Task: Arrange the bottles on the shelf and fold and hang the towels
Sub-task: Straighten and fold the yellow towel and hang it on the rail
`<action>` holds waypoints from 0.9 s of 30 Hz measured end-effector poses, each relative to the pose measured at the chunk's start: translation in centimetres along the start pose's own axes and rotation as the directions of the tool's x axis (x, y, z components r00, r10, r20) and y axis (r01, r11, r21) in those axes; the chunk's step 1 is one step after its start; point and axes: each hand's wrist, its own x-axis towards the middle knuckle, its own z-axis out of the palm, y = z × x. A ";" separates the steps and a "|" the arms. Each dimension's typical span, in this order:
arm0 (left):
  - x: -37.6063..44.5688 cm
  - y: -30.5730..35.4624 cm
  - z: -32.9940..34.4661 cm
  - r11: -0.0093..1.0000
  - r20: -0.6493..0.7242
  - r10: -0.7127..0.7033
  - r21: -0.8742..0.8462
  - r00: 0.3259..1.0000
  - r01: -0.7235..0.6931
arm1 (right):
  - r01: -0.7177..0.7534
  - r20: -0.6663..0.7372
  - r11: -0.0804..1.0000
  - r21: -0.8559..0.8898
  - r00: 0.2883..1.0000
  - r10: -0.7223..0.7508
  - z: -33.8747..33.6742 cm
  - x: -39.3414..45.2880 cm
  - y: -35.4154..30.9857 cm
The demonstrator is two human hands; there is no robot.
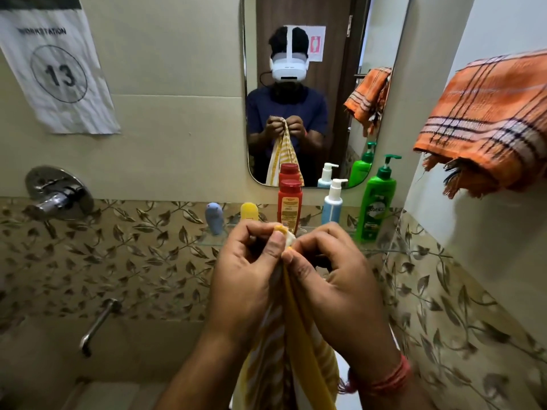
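A yellow and white striped towel (pixel 284 350) hangs down from both my hands in front of the shelf. My left hand (pixel 245 276) and my right hand (pixel 334 279) pinch its top corners together, thumbs touching. Behind them a glass shelf (pixel 373 250) carries a small blue bottle (pixel 213 217), a yellow bottle (pixel 249 211), a red bottle (pixel 290 202), a white and blue pump bottle (pixel 333 202) and a green pump bottle (pixel 376 202), all upright. An orange checked towel (pixel 485 119) hangs folded at the upper right.
A mirror (pixel 310 84) above the shelf reflects a person with a headset. A chrome tap knob (pixel 56 193) and a spout (pixel 97 327) stick out of the left wall. A paper sign marked 13 (pixel 56 72) hangs at the upper left.
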 end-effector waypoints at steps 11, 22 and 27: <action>-1.9 -0.4 -0.3 0.951 0.048 -0.187 -0.242 0.981 0.194 | 0.010 -0.184 0.998 0.066 0.983 0.002 0.9 -1.2 0.6; -2.7 1.0 -0.1 0.892 0.078 -0.251 -0.367 0.965 0.262 | -0.101 -0.129 0.960 0.260 0.982 0.139 0.4 -1.8 0.7; -3.7 0.9 -0.1 0.995 0.063 -0.091 -0.043 0.994 0.094 | -0.172 -0.093 0.935 0.310 0.973 0.210 0.2 -2.1 0.6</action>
